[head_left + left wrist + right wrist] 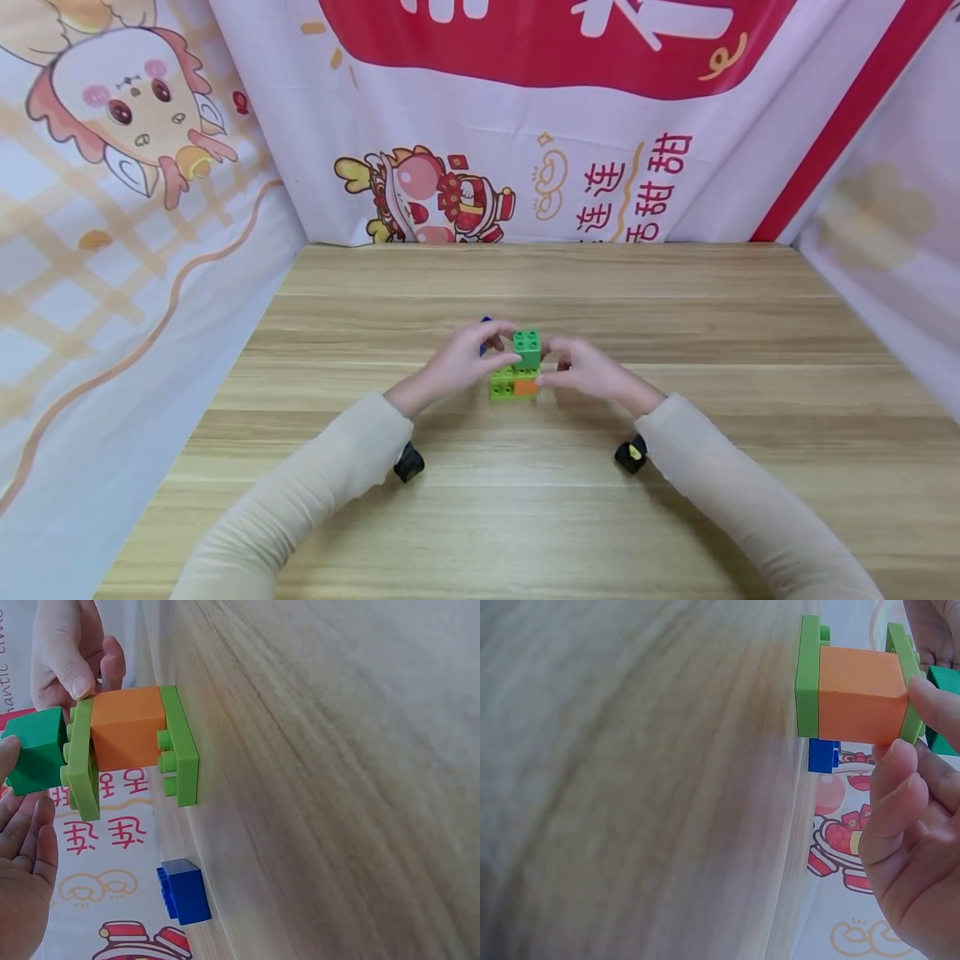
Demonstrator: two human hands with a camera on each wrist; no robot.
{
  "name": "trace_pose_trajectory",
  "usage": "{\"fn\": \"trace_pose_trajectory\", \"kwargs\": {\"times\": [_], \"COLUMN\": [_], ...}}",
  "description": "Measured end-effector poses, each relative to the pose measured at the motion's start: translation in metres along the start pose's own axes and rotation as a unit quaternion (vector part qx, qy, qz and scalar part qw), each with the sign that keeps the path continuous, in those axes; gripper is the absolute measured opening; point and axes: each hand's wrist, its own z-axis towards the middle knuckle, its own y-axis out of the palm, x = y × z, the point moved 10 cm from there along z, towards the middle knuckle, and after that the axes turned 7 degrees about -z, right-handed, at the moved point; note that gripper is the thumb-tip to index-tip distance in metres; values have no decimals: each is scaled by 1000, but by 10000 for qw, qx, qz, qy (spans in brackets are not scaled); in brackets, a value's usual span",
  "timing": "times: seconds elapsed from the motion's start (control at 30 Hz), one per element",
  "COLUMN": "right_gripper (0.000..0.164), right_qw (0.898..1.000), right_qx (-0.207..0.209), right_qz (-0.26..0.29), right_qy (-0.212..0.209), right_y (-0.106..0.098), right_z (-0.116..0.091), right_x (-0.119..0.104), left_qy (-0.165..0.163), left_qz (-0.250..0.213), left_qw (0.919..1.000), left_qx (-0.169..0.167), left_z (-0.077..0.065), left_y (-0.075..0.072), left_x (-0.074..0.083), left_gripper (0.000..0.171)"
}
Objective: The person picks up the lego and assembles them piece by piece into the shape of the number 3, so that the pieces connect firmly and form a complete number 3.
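Note:
A small block structure stands on the table: a light green base plate (180, 750), an orange block (129, 729) on one end of it, and a second light green plate (85, 761) across the top. My left hand (467, 358) pinches a green block (527, 347) between thumb and fingers, right over the upper plate's studs. Some studs show beneath it; whether it is seated I cannot tell. From the right, my right hand (592, 368) grips the upper plate's end, thumb on one side and fingers curled at the other.
Behind the structure, a little left, a blue block (187, 891) lies on the wooden table (480, 517); my left hand partly covers it in the head view. A printed cloth (480, 108) hangs along the table's far edge. Black wrist cameras (408, 462) sit under both forearms.

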Motion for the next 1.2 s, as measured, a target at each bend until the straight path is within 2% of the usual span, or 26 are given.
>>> {"fn": "trace_pose_trajectory", "kwargs": {"times": [0.53,0.83,1.2], "right_gripper": [36,40,37], "right_qw": [9998,9993,9989], "right_qx": [-31,-91,-45], "right_qz": [117,232,193], "right_qy": [153,265,427], "right_y": [1,1,2], "right_z": [-1,-3,-3], "right_x": [2,3,3], "left_qy": [321,188,254], "left_qz": [148,221,348], "left_qw": [9994,9995,9988], "left_qx": [-45,-97,-226], "left_z": [-1,-1,1], "left_y": [5,7,10], "left_x": [5,5,4], "left_gripper": [36,35,41]}}
